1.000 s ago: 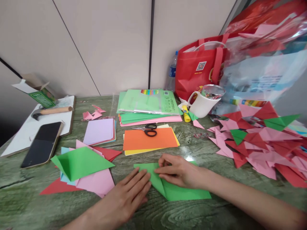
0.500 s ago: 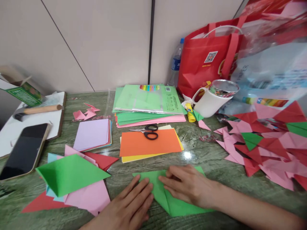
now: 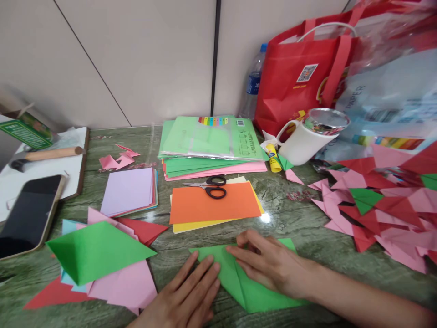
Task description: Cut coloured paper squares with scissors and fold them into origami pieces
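Observation:
A green sheet of paper (image 3: pixel 254 291), partly folded, lies on the green tabletop near me. My left hand (image 3: pixel 189 294) lies flat on its left corner with the fingers stretched out. My right hand (image 3: pixel 273 264) rests flat on the middle of the sheet, fingers extended and pressing along a fold. Neither hand grips anything.
Folded green, pink and red triangles (image 3: pixel 99 255) lie at the left, a big heap of them (image 3: pixel 382 205) at the right. Behind are orange and yellow sheets (image 3: pixel 213 205), scissors (image 3: pixel 210 187), a paper stack (image 3: pixel 211 146), lilac squares (image 3: pixel 129 191), a phone (image 3: pixel 29 214), a mug (image 3: pixel 307 139), a red bag (image 3: pixel 307 77).
The camera has tilted and shifted, so the scene sits lower and more to the right. Both hands stay pressed on the green sheet; the right fingers slid slightly along the fold.

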`<state>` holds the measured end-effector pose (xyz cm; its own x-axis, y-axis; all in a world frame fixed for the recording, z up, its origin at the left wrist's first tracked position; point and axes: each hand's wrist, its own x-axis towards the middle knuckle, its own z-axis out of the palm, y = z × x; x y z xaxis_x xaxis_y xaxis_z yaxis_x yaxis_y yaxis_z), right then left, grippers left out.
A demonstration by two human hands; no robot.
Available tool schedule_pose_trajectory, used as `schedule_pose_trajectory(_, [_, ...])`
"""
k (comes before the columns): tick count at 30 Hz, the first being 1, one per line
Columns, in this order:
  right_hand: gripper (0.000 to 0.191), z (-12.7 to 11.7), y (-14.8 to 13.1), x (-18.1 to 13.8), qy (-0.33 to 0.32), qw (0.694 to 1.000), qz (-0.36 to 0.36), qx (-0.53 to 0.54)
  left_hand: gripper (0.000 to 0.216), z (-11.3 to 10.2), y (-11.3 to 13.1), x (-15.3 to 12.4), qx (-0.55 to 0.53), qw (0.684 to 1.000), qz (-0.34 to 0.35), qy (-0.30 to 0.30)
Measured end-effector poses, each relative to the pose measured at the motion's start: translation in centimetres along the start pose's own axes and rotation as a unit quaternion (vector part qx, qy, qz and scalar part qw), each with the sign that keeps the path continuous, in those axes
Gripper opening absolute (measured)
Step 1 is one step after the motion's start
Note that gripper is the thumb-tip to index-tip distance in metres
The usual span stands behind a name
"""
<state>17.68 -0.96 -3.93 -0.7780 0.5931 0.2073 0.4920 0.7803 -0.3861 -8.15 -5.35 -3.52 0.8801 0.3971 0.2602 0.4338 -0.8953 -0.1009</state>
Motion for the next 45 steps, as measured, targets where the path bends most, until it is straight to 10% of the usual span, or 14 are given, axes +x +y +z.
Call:
schedule_pose_trajectory(20, [0.032, -0.3, -1.0, -0.6, -0.078, 0.996, -0.003, 0.033, 0.032, -0.8, 0.5, 0.3, 0.044, 0.999, 0.016, 0.001])
schedule_pose_trajectory(45, [0.033, -0.5, -0.9, -0.7, -0.021, 0.998, -0.056, 0.014, 0.033, -0.8, 0.2, 0.3, -0.01, 1.0, 0.003, -0.003])
